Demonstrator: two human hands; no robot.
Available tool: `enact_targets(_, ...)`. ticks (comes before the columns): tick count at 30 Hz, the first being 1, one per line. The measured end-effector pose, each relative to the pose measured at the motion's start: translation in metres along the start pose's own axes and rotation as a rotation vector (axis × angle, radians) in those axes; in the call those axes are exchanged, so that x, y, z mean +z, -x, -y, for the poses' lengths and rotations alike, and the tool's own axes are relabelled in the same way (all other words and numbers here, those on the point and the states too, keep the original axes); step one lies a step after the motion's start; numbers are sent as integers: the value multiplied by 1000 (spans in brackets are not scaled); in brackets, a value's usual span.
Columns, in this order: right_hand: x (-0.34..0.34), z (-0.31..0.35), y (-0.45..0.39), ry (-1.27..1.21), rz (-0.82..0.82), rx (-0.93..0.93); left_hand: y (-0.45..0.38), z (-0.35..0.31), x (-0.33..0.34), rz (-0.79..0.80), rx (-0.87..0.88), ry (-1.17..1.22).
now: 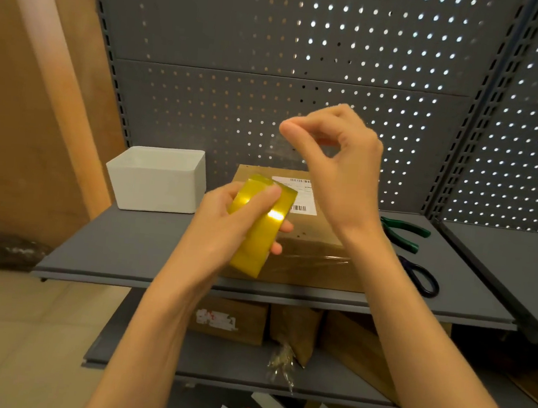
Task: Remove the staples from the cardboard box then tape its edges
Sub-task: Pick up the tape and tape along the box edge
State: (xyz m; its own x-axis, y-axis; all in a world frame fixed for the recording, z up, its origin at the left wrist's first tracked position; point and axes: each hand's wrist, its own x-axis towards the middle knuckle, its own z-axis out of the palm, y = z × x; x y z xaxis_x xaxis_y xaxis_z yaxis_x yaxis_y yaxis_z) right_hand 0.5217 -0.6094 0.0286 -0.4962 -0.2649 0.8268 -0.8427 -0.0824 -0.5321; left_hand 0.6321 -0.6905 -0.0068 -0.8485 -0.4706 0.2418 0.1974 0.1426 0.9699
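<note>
A flat brown cardboard box (308, 257) with a white shipping label lies on the grey shelf (132, 243), with clear tape across its near part. My left hand (226, 222) grips a yellow roll of tape (259, 226), held edge-on above the box's left side. My right hand (337, 164) is raised above the box, thumb and forefinger pinched together; a clear strip of tape seems to run from the pinch, but it is hard to make out.
A white open bin (158, 180) stands on the shelf to the left of the box. Green-handled pliers (403, 233) and dark-handled scissors (421, 277) lie to the right. Several brown parcels (233, 322) sit on the lower shelf. A perforated grey panel stands behind.
</note>
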Motion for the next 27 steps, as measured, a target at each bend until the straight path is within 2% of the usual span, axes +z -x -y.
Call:
enact_targets(5, -5, -13, 1, -116, 155, 210, 13, 6, 13, 145, -123, 141)
enact_targets(11, -11, -26, 12, -86, 377, 264, 23, 28, 25, 104, -271, 203)
enact_targets(21, 21, -31, 36, -93, 400, 196, 37, 51, 6, -60, -343, 191)
enact_targets(27, 52, -26, 47, -94, 349, 172, 37, 54, -14, -166, -406, 205)
